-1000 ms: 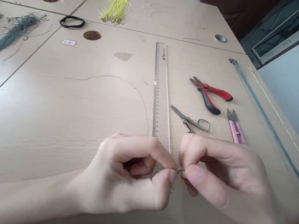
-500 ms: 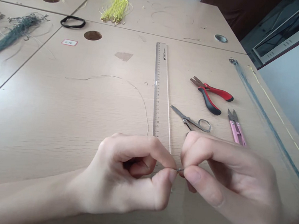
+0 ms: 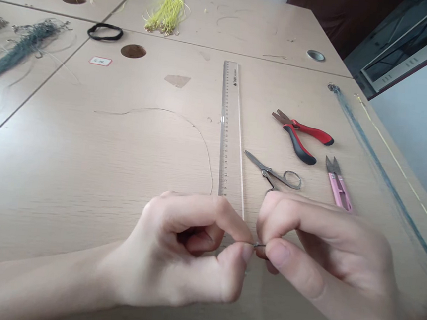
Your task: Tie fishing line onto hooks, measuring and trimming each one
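Note:
My left hand [image 3: 198,253] pinches thumb and forefinger together over the near end of the ruler. Facing it, the thumb and forefinger of my right hand [image 3: 324,264] are pinched too, their tips almost touching the left ones. Between them shows a short dark shank, seemingly of a small fish hook [image 3: 260,245], with a tiny knot-like lump on it; its ends are hidden in the fingers. A thin fishing line [image 3: 204,139] curves over the table and passes out of sight behind my left hand. Beneath lies a clear ruler [image 3: 234,132].
Folding scissors [image 3: 272,172], red-and-black pliers [image 3: 301,133] and pink thread snips [image 3: 338,183] lie beyond my right hand. Teal line bundles [image 3: 372,144] [image 3: 25,46] lie at both sides. Farther off are yellow-green bundles [image 3: 170,9], a black band [image 3: 105,32] and a tape roll [image 3: 316,55].
Both pinched hands have shifted very slightly right. A little more of the dark shank shows between the fingertips.

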`<action>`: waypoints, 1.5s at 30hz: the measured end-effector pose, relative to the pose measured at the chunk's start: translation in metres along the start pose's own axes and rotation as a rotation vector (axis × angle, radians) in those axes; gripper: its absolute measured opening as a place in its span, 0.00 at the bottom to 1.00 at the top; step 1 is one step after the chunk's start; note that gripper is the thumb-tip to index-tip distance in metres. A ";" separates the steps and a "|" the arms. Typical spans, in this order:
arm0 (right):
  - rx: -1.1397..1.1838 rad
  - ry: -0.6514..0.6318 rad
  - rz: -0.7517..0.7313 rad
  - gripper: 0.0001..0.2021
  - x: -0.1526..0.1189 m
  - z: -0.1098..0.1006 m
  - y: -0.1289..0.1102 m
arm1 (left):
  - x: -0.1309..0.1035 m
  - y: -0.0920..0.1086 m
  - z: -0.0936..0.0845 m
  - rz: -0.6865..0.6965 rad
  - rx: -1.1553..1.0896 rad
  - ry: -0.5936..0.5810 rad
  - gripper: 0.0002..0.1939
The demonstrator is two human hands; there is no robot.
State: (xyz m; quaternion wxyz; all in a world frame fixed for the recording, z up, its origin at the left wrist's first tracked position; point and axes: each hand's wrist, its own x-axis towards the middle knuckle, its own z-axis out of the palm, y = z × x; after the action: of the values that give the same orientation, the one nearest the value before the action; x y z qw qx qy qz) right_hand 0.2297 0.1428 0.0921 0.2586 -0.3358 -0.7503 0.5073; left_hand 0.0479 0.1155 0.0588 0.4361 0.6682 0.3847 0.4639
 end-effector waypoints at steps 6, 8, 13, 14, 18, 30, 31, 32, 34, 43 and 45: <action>0.001 -0.010 0.012 0.09 -0.002 -0.001 -0.001 | 0.001 0.000 0.000 -0.003 -0.002 0.006 0.09; 0.005 -0.011 0.008 0.08 -0.002 -0.001 -0.001 | 0.002 0.000 0.000 -0.008 -0.005 0.008 0.09; 0.010 0.006 -0.036 0.06 -0.003 0.000 0.002 | 0.003 0.002 -0.001 -0.055 -0.016 -0.009 0.07; 0.013 0.010 -0.047 0.06 -0.003 0.000 0.003 | 0.003 0.002 -0.001 -0.061 -0.018 -0.010 0.07; -0.010 0.032 -0.104 0.05 -0.003 0.000 0.006 | 0.004 0.001 0.000 -0.065 -0.022 -0.004 0.07; -0.331 0.040 -0.251 0.06 0.002 -0.007 0.002 | 0.000 0.002 -0.001 -0.057 -0.026 -0.009 0.08; -0.361 0.029 -0.274 0.05 0.002 -0.008 0.001 | 0.000 0.001 -0.001 -0.056 -0.029 -0.008 0.08; -0.388 0.020 -0.296 0.05 0.003 -0.008 0.001 | 0.000 0.001 -0.001 -0.052 -0.032 -0.007 0.07; -0.440 0.022 -0.336 0.05 0.004 -0.010 0.000 | 0.000 0.000 -0.001 -0.056 -0.038 -0.002 0.07; -0.532 0.055 -0.448 0.07 0.006 -0.009 -0.002 | 0.004 0.004 -0.001 -0.074 -0.047 -0.012 0.07; -0.539 0.062 -0.450 0.07 0.006 -0.009 -0.002 | 0.003 0.003 -0.001 -0.060 -0.043 -0.010 0.06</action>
State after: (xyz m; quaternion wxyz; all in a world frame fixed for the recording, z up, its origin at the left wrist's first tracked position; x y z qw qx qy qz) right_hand 0.2320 0.1526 0.0978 0.2886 -0.2332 -0.9043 0.2109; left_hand 0.0484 0.1176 0.0632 0.4662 0.6491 0.3923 0.4554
